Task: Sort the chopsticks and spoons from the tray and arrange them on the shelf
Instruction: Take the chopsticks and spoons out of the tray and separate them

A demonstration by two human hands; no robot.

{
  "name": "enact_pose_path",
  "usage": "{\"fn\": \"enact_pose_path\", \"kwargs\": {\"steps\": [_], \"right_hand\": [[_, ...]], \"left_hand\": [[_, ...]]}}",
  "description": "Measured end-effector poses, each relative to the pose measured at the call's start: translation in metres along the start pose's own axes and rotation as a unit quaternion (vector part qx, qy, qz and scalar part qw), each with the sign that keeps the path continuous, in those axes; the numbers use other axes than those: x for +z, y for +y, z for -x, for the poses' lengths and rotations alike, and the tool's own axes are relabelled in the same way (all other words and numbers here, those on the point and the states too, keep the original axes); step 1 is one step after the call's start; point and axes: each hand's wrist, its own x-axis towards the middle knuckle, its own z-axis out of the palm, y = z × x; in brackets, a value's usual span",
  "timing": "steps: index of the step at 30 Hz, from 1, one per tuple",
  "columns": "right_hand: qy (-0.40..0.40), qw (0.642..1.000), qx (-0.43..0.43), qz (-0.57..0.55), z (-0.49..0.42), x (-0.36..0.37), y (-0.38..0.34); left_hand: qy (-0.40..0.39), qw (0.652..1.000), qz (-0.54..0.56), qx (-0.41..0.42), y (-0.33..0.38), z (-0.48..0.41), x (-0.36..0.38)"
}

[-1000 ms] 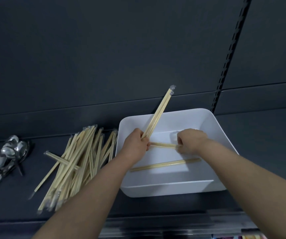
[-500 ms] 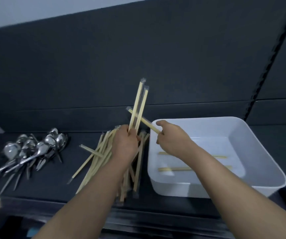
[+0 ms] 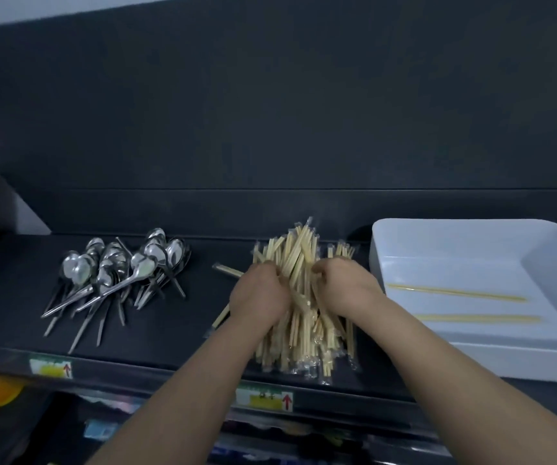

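Far out at nine o'clock on the dark shelf (image 3: 8,290): a pile of metal spoons (image 3: 119,273), bowls toward twelve, handles fanned toward six and seven. Below them on the shelf's front edge, a yellow price label (image 3: 51,368) with a red arrow.

Near the middle, a heap of wrapped chopsticks (image 3: 304,333), lying mostly along the twelve-to-six line, with clear wrapper ends bunched at six. Poking out of the heap toward ten o'clock, one stray pair (image 3: 228,271).

Left hand (image 3: 258,297) at the heap's nine o'clock side, knuckles up, fingers curled into the sticks and grasping a bunch of them; fingertips hidden among the sticks. Right hand (image 3: 347,290) at the heap's three o'clock side, likewise clenched round chopsticks, thumb tucked toward the middle. Both forearms reaching in from six o'clock. Under the heap, on the shelf edge, a second price label (image 3: 263,399), yellow and green with a red arrow.

Out at three o'clock, just beside the heap but apart from it, a white tray (image 3: 505,359) resting on the same shelf. Inside on its floor, two more pairs: upper pair (image 3: 454,292) and lower pair (image 3: 478,318), both running nine to three, apart from each other, untouched by either hand.
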Motion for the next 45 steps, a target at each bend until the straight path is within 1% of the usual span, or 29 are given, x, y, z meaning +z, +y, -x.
{"fn": "enact_pose_path", "kwargs": {"steps": [3,6,8,10,12,14,15,16,17,19,20,22,24,25,27,28,29,31,33,36,40,42,45], "right_hand": [[0.107,0.992,-0.019,0.066,0.009,-0.014,0.013],[0.165,0.980,-0.003,0.106,0.021,-0.030,0.040],[0.167,0.978,0.031,0.118,0.028,-0.041,0.067],[0.142,0.980,0.070,0.118,0.035,-0.050,0.099],[0.109,0.982,0.119,0.102,0.042,-0.058,0.133],[0.085,0.979,0.158,0.099,0.051,-0.063,0.166],[0.077,0.977,0.172,0.104,0.055,-0.066,0.181],[0.073,0.975,0.181,0.106,0.058,-0.068,0.194],[0.071,0.974,0.186,0.104,0.061,-0.070,0.206],[0.064,0.976,0.185,0.094,0.064,-0.076,0.227],[0.059,0.977,0.181,0.092,0.064,-0.078,0.235],[0.043,0.981,0.164,0.092,0.061,-0.081,0.246],[0.024,0.986,0.145,0.084,0.057,-0.082,0.252],[0.017,0.987,0.137,0.080,0.055,-0.082,0.254],[0.006,0.990,0.120,0.078,0.051,-0.083,0.256],[0.000,0.991,0.111,0.078,0.050,-0.083,0.256],[-0.009,0.992,0.101,0.077,0.048,-0.084,0.256],[-0.036,0.994,0.074,0.078,0.044,-0.084,0.256],[-0.066,0.994,0.046,0.079,0.040,-0.080,0.255],[-0.107,0.990,0.036,0.088,0.034,-0.069,0.249],[-0.170,0.974,0.038,0.141,0.031,-0.063,0.247],[-0.169,0.970,0.043,0.172,0.033,-0.063,0.248],[-0.108,0.972,0.075,0.196,0.034,-0.068,0.250]], "left_hand": [[0.037,0.998,0.024,0.052,0.011,-0.005,-0.004],[0.050,0.989,0.078,0.114,0.035,-0.012,-0.001],[0.032,0.982,0.097,0.158,0.059,-0.016,0.006],[-0.002,0.977,0.089,0.192,0.087,-0.017,0.015],[-0.046,0.971,0.066,0.227,0.113,-0.015,0.026],[-0.106,0.960,0.034,0.256,0.136,-0.014,0.041],[-0.138,0.954,-0.006,0.265,0.146,-0.015,0.050],[-0.160,0.946,-0.073,0.272,0.156,-0.016,0.058],[-0.163,0.934,-0.166,0.271,0.166,-0.017,0.065],[-0.140,0.891,-0.352,0.251,0.181,-0.018,0.073],[-0.125,0.872,-0.408,0.243,0.189,-0.017,0.075],[-0.082,0.851,-0.447,0.262,0.201,-0.016,0.083],[-0.081,0.851,-0.430,0.290,0.210,-0.018,0.097],[-0.101,0.864,-0.396,0.293,0.212,-0.020,0.106],[-0.179,0.903,-0.296,0.254,0.215,-0.026,0.121],[-0.217,0.912,-0.263,0.228,0.216,-0.028,0.125],[-0.235,0.914,-0.251,0.215,0.216,-0.029,0.128],[-0.227,0.916,-0.255,0.210,0.214,-0.030,0.129],[-0.193,0.931,-0.238,0.198,0.214,-0.029,0.126],[-0.153,0.961,-0.151,0.177,0.214,-0.029,0.119],[-0.157,0.972,-0.021,0.173,0.216,-0.026,0.108],[-0.140,0.974,0.018,0.178,0.216,-0.024,0.102],[-0.115,0.977,0.042,0.177,0.211,-0.025,0.092]]}}
